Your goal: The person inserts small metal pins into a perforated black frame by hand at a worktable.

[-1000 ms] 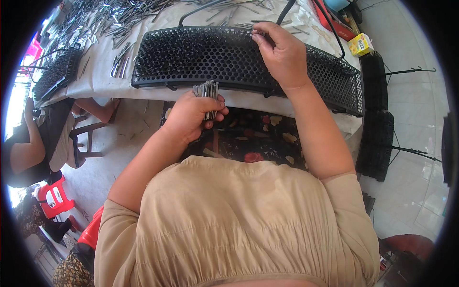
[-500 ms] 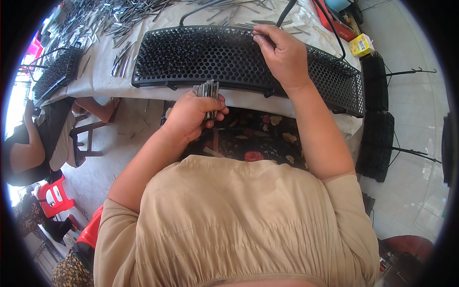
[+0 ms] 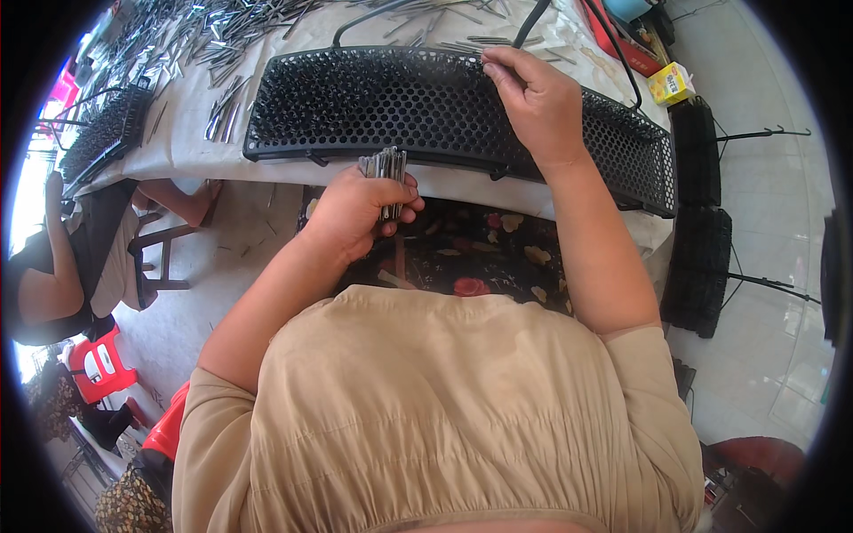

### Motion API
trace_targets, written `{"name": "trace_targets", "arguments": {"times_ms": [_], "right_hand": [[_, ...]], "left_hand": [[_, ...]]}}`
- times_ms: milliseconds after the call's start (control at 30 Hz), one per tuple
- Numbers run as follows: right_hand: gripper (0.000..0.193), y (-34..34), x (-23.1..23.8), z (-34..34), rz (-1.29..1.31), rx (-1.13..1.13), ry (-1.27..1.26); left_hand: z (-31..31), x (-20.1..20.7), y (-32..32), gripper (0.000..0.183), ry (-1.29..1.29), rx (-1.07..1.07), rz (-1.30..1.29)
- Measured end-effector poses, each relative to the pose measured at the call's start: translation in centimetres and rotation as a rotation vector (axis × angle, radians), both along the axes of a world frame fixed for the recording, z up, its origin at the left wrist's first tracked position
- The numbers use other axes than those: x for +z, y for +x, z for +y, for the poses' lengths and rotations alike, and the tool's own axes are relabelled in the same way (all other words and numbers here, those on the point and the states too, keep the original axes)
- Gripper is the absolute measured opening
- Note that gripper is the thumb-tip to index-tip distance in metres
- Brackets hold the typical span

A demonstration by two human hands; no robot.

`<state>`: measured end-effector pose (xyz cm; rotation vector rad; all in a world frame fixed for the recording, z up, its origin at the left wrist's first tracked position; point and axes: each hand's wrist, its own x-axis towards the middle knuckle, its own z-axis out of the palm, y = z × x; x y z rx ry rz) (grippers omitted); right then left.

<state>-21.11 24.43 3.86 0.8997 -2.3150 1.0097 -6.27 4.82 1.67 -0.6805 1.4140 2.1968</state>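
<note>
My left hand (image 3: 345,209) is closed round a bundle of thin metal strips (image 3: 387,167), which stand upright in the fist just in front of the rack's near edge. A long black perforated rack (image 3: 435,115) with round holes lies across the table. Its left part is thick with dark pieces set in the holes; toward the right the holes are bare. My right hand (image 3: 544,107) is over the rack at its far edge, thumb and forefinger pinched together. What sits between those fingertips, if anything, is too small to make out.
Loose metal strips (image 3: 227,40) heap up on the pale-covered table at the far left. A smaller filled rack (image 3: 107,133) rests at the left table edge, near a seated person (image 3: 75,266). Black racks (image 3: 697,271) stand right, below a yellow box (image 3: 671,84).
My right hand has shifted slightly to the right along the rack's far edge, still pinched. The left hand and its bundle have stayed in place.
</note>
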Motion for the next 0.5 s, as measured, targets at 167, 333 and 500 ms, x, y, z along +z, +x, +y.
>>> {"name": "trace_targets", "arguments": {"times_ms": [167,333,500], "right_hand": [[0.016,-0.24,-0.08,0.33,-0.047,-0.004,-0.045],[0.019,-0.22,0.25,0.54,-0.047,0.003,0.012],[0.017,-0.49,-0.05,0.63,-0.083,0.041,-0.067]], "left_hand": [[0.0,-0.09,-0.05,0.013,0.001,-0.006,0.004],[-0.03,0.0,-0.04,0.012,-0.005,-0.002,0.003],[-0.01,-0.09,-0.04,0.012,-0.001,0.0,0.005]]}}
